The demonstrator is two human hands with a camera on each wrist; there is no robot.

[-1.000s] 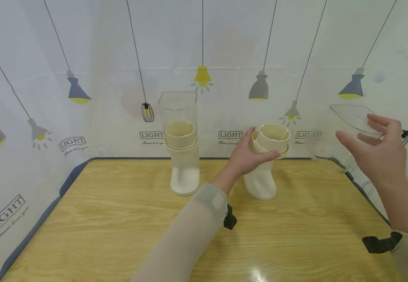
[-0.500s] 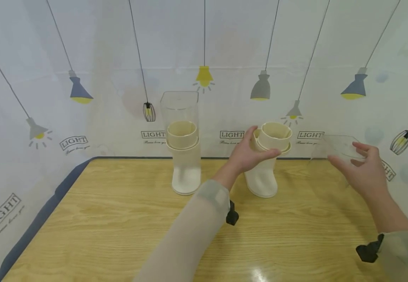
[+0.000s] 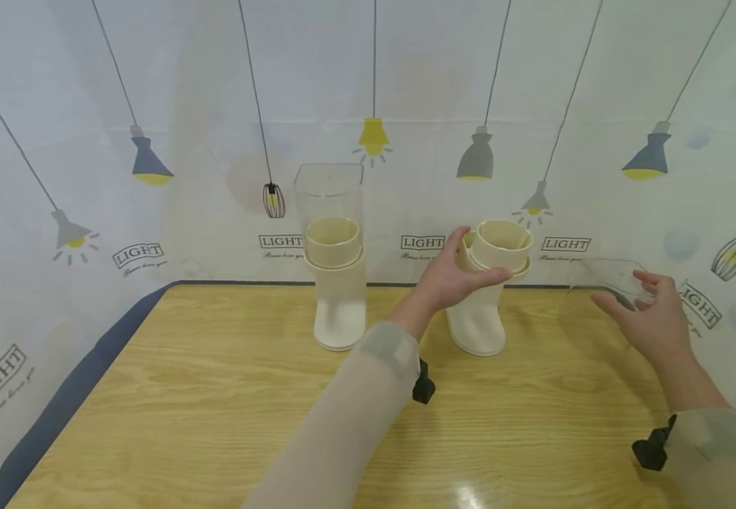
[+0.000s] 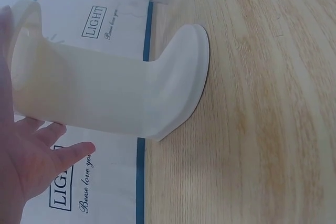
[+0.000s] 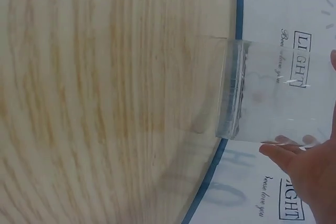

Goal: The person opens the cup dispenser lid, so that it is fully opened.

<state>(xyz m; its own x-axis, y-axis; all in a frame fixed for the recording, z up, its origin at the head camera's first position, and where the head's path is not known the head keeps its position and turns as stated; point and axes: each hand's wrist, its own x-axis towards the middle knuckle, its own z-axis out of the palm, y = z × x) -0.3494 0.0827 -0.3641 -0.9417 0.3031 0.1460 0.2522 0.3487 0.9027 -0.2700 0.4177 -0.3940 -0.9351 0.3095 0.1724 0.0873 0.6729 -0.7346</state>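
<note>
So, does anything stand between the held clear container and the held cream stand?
Nothing visible stands between the clear container and cream stand; the head view shows only tabletop and backdrop across that gap. The left grip holds the stand from its other side.

Left forearm [image 3: 336,417] is extended forward and rightward; left hand [image 3: 447,281] is raised at its end — thumb spread wide from fingers, grip curved. Right hand [image 3: 657,314] is held up at far right, thumb opposed to bent fingers — right forearm [image 3: 698,385] angled up-left.
</note>
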